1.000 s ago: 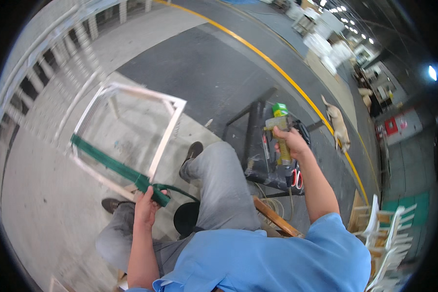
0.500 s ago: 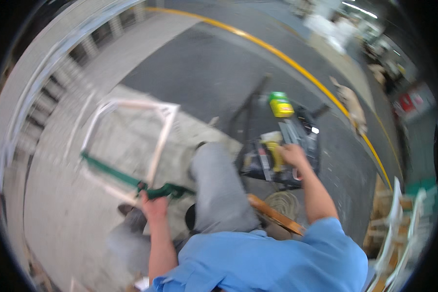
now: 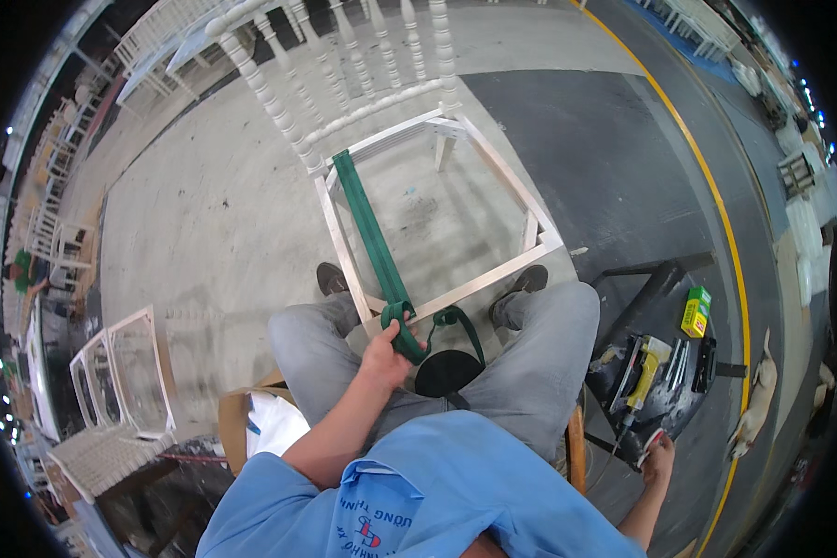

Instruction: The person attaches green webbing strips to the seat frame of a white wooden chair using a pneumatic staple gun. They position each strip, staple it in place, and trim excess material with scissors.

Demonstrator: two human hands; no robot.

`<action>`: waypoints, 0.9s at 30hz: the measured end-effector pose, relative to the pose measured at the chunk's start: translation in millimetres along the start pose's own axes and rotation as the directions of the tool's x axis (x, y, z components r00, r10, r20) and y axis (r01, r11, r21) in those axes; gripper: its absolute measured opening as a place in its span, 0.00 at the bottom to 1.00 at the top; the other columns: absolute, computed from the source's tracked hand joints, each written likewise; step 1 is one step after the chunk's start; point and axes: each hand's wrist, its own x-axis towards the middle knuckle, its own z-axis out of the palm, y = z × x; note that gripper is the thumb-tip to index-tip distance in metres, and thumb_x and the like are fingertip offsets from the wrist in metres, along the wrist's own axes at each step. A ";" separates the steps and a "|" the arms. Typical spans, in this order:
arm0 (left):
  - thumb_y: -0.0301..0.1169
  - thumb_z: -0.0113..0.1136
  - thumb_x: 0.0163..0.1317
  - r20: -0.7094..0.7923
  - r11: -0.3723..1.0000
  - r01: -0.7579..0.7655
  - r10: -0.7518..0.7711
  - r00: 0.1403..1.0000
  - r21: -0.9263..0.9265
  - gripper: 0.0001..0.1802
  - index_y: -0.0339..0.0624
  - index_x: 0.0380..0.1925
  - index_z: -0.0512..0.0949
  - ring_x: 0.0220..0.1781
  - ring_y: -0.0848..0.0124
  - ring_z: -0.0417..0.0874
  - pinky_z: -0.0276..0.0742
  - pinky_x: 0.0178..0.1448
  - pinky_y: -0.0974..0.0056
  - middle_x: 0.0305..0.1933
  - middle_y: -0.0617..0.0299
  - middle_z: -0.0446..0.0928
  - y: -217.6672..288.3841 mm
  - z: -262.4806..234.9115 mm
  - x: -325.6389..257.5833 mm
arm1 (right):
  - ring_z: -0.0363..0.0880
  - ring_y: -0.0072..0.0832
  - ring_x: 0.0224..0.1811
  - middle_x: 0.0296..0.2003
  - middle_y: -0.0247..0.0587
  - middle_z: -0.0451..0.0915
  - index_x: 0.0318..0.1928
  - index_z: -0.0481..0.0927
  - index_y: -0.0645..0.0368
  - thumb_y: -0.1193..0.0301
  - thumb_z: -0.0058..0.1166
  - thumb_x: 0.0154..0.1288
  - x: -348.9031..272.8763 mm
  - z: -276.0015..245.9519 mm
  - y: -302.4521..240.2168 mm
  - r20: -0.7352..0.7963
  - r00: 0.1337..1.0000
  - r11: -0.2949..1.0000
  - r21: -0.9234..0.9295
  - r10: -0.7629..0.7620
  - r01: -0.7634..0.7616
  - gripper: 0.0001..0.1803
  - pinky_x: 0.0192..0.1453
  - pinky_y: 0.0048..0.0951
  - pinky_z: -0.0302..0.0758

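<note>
A white wooden chair frame with a spindle back stands in front of my knees, its seat open. A green webbing strap runs across the open seat from the back rail to the front rail. My left hand is shut on the strap's near end at the front rail. My right hand hangs low at the right, by a small dark stand that holds a yellow staple gun and a green box. Whether it holds anything I cannot tell.
I sit on a stool with both feet by the chair's front legs. More white chair frames stand at the left. A dog lies at the right near a yellow floor line. A cardboard box sits beside my left thigh.
My view has swung left, bringing the chair to the middle. My right hand left the staple gun on the stand and dropped lower. My left hand kept hold of the strap.
</note>
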 end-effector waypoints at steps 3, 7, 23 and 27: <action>0.39 0.50 0.79 0.206 0.944 -0.100 0.035 0.978 0.314 0.18 0.39 0.57 0.79 0.45 0.63 0.86 0.85 0.49 0.56 0.54 0.52 0.84 37.4 -16.4 -30.5 | 0.82 0.31 0.50 0.55 0.47 0.80 0.71 0.67 0.68 0.78 0.65 0.60 -36.4 13.1 -32.6 -0.034 0.961 0.956 -0.121 -0.274 0.268 0.38 0.53 0.29 0.79; 0.34 0.52 0.78 0.392 0.905 -0.272 0.132 0.910 0.327 0.16 0.28 0.50 0.79 0.37 0.64 0.86 0.85 0.44 0.61 0.42 0.51 0.86 87.3 -10.5 -48.0 | 0.79 0.26 0.47 0.51 0.45 0.81 0.67 0.71 0.66 0.74 0.69 0.62 -63.5 115.8 -126.1 0.252 0.837 0.860 -0.029 -0.486 0.509 0.34 0.50 0.27 0.78; 0.30 0.55 0.77 0.387 0.907 -0.270 0.134 0.912 0.324 0.13 0.28 0.48 0.79 0.30 0.67 0.87 0.87 0.35 0.66 0.39 0.49 0.87 91.6 1.6 -56.6 | 0.81 0.35 0.49 0.40 0.35 0.78 0.57 0.81 0.41 0.53 0.70 0.58 -136.8 473.0 -226.4 0.915 -0.396 -0.494 0.314 -0.069 0.811 0.27 0.53 0.41 0.68; 0.29 0.55 0.76 0.407 0.912 -0.269 0.128 0.904 0.310 0.13 0.28 0.49 0.79 0.30 0.67 0.87 0.87 0.36 0.66 0.39 0.49 0.87 88.1 3.1 -56.7 | 0.81 0.36 0.49 0.41 0.37 0.78 0.55 0.81 0.40 0.58 0.68 0.58 -139.0 493.6 -224.7 0.873 -0.487 -0.513 0.410 -0.019 0.755 0.23 0.53 0.41 0.68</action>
